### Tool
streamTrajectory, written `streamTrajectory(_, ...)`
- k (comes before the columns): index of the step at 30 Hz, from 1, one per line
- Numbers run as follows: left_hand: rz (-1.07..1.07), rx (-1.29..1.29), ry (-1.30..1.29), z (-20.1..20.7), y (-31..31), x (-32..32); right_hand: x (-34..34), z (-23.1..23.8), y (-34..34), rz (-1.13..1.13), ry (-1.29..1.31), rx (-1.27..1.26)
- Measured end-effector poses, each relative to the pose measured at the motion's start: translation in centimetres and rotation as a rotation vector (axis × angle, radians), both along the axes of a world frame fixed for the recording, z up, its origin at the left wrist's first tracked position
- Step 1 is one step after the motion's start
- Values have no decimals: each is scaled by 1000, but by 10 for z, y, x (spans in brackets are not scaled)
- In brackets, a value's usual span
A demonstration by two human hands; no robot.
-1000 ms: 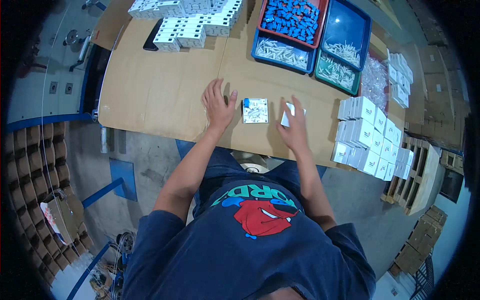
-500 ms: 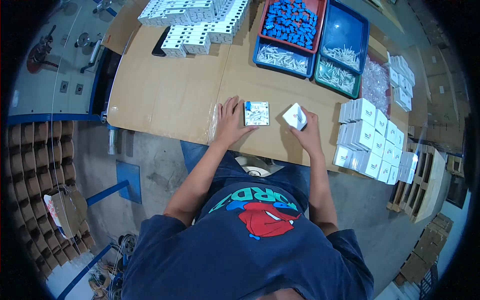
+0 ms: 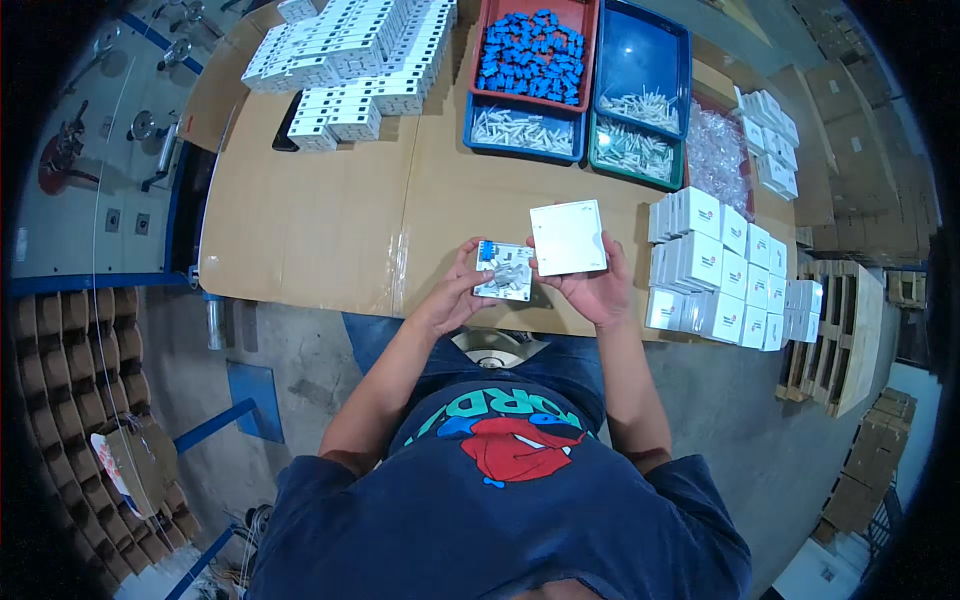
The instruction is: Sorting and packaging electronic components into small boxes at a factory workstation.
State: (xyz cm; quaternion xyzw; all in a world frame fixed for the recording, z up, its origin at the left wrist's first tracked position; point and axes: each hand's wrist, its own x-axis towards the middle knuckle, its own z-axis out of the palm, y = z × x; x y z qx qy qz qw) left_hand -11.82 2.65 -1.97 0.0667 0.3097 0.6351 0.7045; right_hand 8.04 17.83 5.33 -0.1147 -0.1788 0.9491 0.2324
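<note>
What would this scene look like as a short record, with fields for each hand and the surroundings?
Left hand: holds a white square unit with a blue piece in one corner
Right hand: holds a white square panel
Surface: brown table
Trays: red tray of blue pieces; green tray and two blue trays with white pieces
Right side: stacked white boxes
Far left: rows of white units

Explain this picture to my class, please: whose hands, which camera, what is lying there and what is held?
No machine here: the left hand and right hand are a person's, seen from a fisheye camera on the head. The left grips a square white unit with a small blue piece; the right holds a flat white square. The brown table carries a red tray of blue parts, blue trays and a green tray with slim white pieces, and stacked white blocks.
</note>
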Motion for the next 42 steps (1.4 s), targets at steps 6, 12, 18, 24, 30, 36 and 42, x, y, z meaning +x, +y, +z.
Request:
streamTrajectory(6,-35,7,-240,9,14,4,2,2,2,42,32,33)
streamTrajectory(12,-28,29,-249,15,15,0,1,19,-1,44,72,34)
streamTrajectory(18,-130,102,-474,34,20,7,2,44,0,56,-369,678)
streamTrajectory(24,-38,-12,-235,50,21,14,-20,61,-20,5,-752,1515)
streamTrajectory(30,-8,-131,-25,42,19,16,-28,39,-30,-15,-732,1603)
streamTrajectory(36,9,-130,-23,44,20,17,-31,33,-31,-10,-693,1577)
streamTrajectory(42,2,-122,-27,48,21,18,-32,30,-29,-19,-687,1592)
